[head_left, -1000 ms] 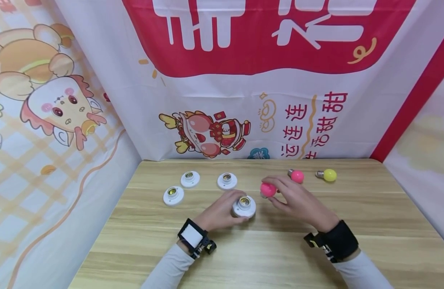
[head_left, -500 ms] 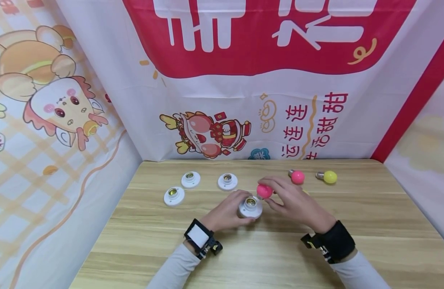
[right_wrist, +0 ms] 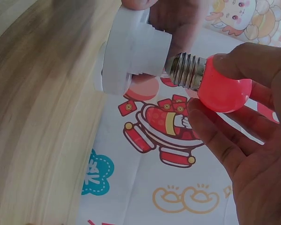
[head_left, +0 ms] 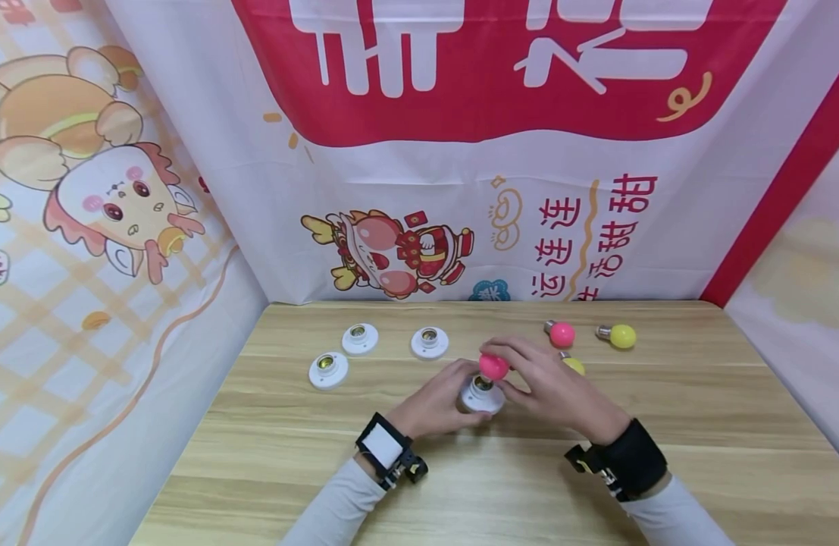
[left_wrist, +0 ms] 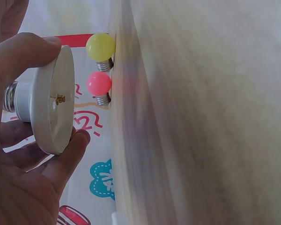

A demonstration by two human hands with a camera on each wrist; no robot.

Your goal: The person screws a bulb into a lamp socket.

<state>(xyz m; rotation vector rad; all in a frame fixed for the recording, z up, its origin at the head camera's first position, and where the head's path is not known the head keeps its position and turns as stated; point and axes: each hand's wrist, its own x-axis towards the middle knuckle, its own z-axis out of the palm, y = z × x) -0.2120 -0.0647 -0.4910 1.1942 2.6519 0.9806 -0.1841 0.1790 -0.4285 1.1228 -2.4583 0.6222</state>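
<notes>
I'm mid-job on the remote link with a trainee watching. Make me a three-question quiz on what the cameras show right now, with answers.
1. Open: What does the left hand grip?
2. True or false: The pink bulb in the right hand is fully screwed in.
3. Count: In the head view, how many yellow bulbs lie on the table?

Key:
1. A white lamp socket.
2. False; in the right wrist view its metal thread shows outside the socket's mouth.
3. Two.
</notes>
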